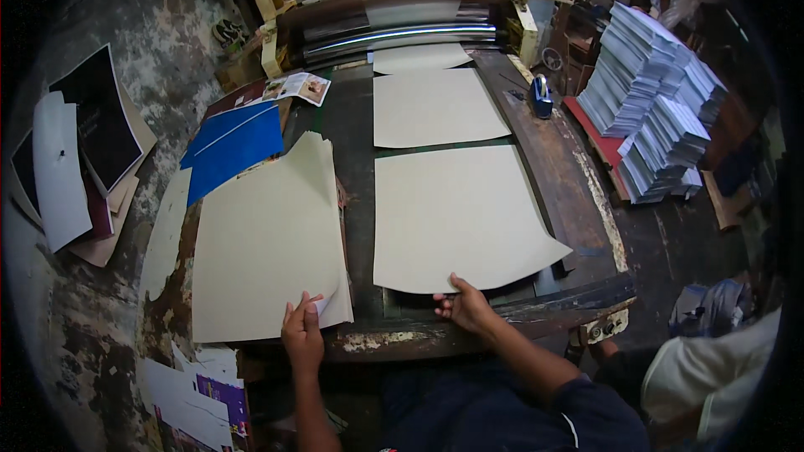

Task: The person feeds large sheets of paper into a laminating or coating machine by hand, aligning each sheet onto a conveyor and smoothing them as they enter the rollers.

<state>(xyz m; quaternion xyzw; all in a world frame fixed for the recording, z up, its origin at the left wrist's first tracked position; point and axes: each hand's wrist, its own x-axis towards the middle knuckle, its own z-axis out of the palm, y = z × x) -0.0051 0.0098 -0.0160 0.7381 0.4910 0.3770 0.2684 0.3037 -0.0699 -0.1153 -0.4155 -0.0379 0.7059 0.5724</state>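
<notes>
Big sheet (456,218) and the sheet stack (264,251) are both plain beige, worktop (356,226) is dark brown-black with patchy cream edges, card (251,138) is blue with one white line, tape dispenser (541,99) is blue too, sleeve (544,418) is navy, white-striped.

dark navy shirt (477,406), short right sleeve (599,410) — thin white stripe (570,429), bare hands (302,339) (467,308)

Paper stacks (641,75) rest on a red board (595,139).

Gap btwn stack (260,243) & sheet (456,213), rail (536,169) blocks R.
</notes>
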